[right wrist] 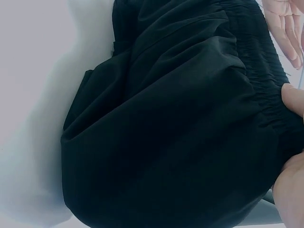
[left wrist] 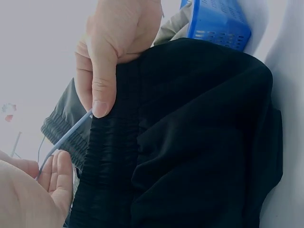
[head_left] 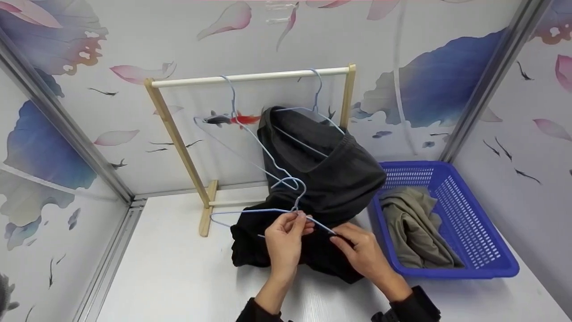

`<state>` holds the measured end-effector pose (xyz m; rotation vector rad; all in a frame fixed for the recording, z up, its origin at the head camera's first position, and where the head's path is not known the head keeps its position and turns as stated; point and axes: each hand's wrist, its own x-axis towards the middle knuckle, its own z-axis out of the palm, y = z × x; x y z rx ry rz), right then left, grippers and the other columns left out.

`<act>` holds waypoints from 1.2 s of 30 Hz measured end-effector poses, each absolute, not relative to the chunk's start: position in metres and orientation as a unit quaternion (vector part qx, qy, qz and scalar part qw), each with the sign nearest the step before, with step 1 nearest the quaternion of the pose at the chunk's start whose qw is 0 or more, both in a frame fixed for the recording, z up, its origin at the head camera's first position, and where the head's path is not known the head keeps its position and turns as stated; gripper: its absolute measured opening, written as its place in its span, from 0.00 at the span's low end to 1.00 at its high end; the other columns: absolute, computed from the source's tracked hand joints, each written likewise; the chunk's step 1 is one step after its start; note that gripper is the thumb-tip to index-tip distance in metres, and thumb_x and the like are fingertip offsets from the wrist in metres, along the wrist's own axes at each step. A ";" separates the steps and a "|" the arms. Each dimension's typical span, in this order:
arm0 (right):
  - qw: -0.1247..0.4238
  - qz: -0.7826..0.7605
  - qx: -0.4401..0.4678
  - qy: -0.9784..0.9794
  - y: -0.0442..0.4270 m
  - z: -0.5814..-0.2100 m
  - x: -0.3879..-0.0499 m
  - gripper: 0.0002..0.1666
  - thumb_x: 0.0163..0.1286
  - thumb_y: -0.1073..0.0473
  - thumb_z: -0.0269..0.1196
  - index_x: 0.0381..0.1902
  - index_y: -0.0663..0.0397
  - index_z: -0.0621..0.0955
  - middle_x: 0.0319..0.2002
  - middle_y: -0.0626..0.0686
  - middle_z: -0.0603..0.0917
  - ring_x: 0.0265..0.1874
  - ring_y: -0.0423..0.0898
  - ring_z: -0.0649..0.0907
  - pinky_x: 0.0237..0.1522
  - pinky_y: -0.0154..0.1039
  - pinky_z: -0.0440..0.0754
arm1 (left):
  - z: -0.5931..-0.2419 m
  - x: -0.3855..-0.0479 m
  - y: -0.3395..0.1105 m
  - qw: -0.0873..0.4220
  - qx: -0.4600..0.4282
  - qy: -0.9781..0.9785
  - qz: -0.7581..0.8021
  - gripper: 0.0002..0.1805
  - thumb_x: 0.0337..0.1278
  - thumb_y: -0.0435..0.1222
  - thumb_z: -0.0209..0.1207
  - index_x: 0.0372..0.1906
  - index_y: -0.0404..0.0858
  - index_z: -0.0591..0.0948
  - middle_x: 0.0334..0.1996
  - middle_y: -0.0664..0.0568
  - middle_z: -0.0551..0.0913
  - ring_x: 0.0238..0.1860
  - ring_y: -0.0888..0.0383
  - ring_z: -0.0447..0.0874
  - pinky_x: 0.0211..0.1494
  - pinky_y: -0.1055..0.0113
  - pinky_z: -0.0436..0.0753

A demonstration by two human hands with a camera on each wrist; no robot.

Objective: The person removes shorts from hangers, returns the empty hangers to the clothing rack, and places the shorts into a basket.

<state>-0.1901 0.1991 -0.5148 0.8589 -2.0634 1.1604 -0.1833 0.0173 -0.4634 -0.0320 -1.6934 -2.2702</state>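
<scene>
My left hand (head_left: 286, 235) pinches a light blue clothes hanger (head_left: 250, 210) just below its hook. The hanger is partly inside the waist of black elastic-waist pants (left wrist: 199, 137); whether they are long or short does not show. With its thumb outside, my right hand (head_left: 362, 250) grips the gathered waistband (left wrist: 107, 142) at the hanger's right arm (left wrist: 71, 128). In the left wrist view, the thumb lies at the point where that arm meets the cloth. The pants droop below both hands onto the white table, and the lower part of the hanger is hidden by cloth.
Behind the hands stands a rack (head_left: 254, 77) with a white rail and wooden posts. A bare blue hanger (head_left: 233, 96) and a dark grey garment (head_left: 321, 179) on another hanger hang there. At right, a blue basket (head_left: 473, 214) holds an olive garment (head_left: 415, 228).
</scene>
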 end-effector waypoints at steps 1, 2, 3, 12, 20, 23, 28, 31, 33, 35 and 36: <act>0.305 0.440 0.326 -0.779 0.199 -0.515 -0.190 0.16 0.58 0.78 0.71 0.39 0.55 0.88 0.36 0.51 0.88 0.34 0.47 0.86 0.42 0.28 0.80 | -0.463 -0.184 0.017 0.157 -0.010 -0.589 -0.792 0.09 0.67 0.25 0.63 0.41 0.18 0.81 0.35 0.32 0.89 0.31 0.50 0.91 0.38 0.60 0.90; 0.303 0.440 0.327 -0.780 0.199 -0.515 -0.190 0.15 0.59 0.78 0.71 0.40 0.55 0.88 0.36 0.51 0.88 0.34 0.47 0.86 0.42 0.28 0.80 | -0.463 -0.185 0.016 0.160 -0.007 -0.590 -0.792 0.09 0.67 0.25 0.63 0.41 0.17 0.81 0.35 0.32 0.89 0.31 0.50 0.91 0.38 0.60 0.90; 0.300 0.440 0.327 -0.780 0.200 -0.516 -0.190 0.15 0.59 0.78 0.71 0.40 0.55 0.88 0.36 0.51 0.88 0.34 0.46 0.86 0.42 0.28 0.80 | -0.463 -0.185 0.016 0.163 -0.005 -0.590 -0.791 0.09 0.67 0.25 0.63 0.41 0.18 0.81 0.34 0.32 0.89 0.31 0.50 0.91 0.38 0.60 0.90; 0.275 0.438 0.321 -0.793 0.205 -0.518 -0.188 0.08 0.67 0.71 0.69 0.39 0.55 0.86 0.36 0.51 0.86 0.34 0.43 0.84 0.41 0.28 0.78 | -0.458 -0.188 0.007 0.182 0.003 -0.599 -0.780 0.09 0.68 0.28 0.64 0.39 0.22 0.83 0.34 0.32 0.89 0.30 0.46 0.91 0.38 0.60 0.90; 0.289 0.431 0.320 -0.793 0.206 -0.523 -0.188 0.12 0.63 0.76 0.69 0.39 0.56 0.85 0.35 0.48 0.85 0.33 0.42 0.84 0.39 0.29 0.78 | -0.456 -0.191 -0.002 0.191 0.011 -0.602 -0.775 0.07 0.68 0.26 0.63 0.39 0.21 0.83 0.32 0.35 0.89 0.29 0.52 0.90 0.37 0.61 0.90; 0.292 0.431 0.318 -0.793 0.207 -0.525 -0.188 0.13 0.62 0.77 0.69 0.39 0.57 0.85 0.35 0.48 0.85 0.33 0.42 0.84 0.39 0.29 0.78 | -0.456 -0.193 -0.005 0.194 0.010 -0.599 -0.776 0.08 0.68 0.26 0.63 0.39 0.21 0.83 0.33 0.35 0.89 0.29 0.52 0.91 0.37 0.61 0.90; 0.289 0.432 0.313 -0.795 0.210 -0.530 -0.187 0.14 0.62 0.77 0.69 0.42 0.58 0.85 0.35 0.50 0.86 0.34 0.43 0.85 0.40 0.29 0.79 | -0.455 -0.195 -0.009 0.197 0.016 -0.598 -0.777 0.08 0.69 0.27 0.63 0.39 0.22 0.83 0.34 0.33 0.89 0.30 0.50 0.91 0.38 0.61 0.90; 0.289 0.430 0.302 -0.801 0.213 -0.534 -0.186 0.15 0.61 0.78 0.70 0.43 0.59 0.86 0.37 0.50 0.87 0.35 0.44 0.86 0.41 0.27 0.79 | -0.454 -0.195 -0.011 0.199 0.017 -0.594 -0.779 0.08 0.69 0.27 0.62 0.40 0.21 0.83 0.34 0.33 0.89 0.30 0.51 0.91 0.38 0.61 0.90; 0.288 0.428 0.291 -0.806 0.215 -0.538 -0.185 0.16 0.60 0.78 0.70 0.44 0.60 0.86 0.38 0.49 0.87 0.37 0.44 0.86 0.44 0.25 0.79 | -0.453 -0.196 -0.012 0.201 0.014 -0.592 -0.780 0.09 0.69 0.27 0.62 0.40 0.20 0.82 0.34 0.33 0.89 0.29 0.53 0.91 0.38 0.61 0.90; 0.289 0.429 0.283 -0.807 0.217 -0.543 -0.184 0.17 0.59 0.79 0.70 0.44 0.61 0.86 0.39 0.50 0.88 0.38 0.45 0.87 0.46 0.23 0.78 | -0.451 -0.197 -0.013 0.204 0.009 -0.589 -0.782 0.09 0.69 0.26 0.63 0.40 0.19 0.82 0.34 0.31 0.89 0.29 0.54 0.91 0.38 0.61 0.90; 0.289 0.431 0.279 -0.808 0.217 -0.545 -0.184 0.17 0.59 0.79 0.70 0.44 0.61 0.86 0.39 0.50 0.88 0.38 0.46 0.87 0.47 0.22 0.77 | -0.450 -0.197 -0.013 0.207 0.006 -0.589 -0.782 0.09 0.68 0.26 0.63 0.40 0.18 0.81 0.34 0.31 0.88 0.29 0.54 0.90 0.38 0.61 0.90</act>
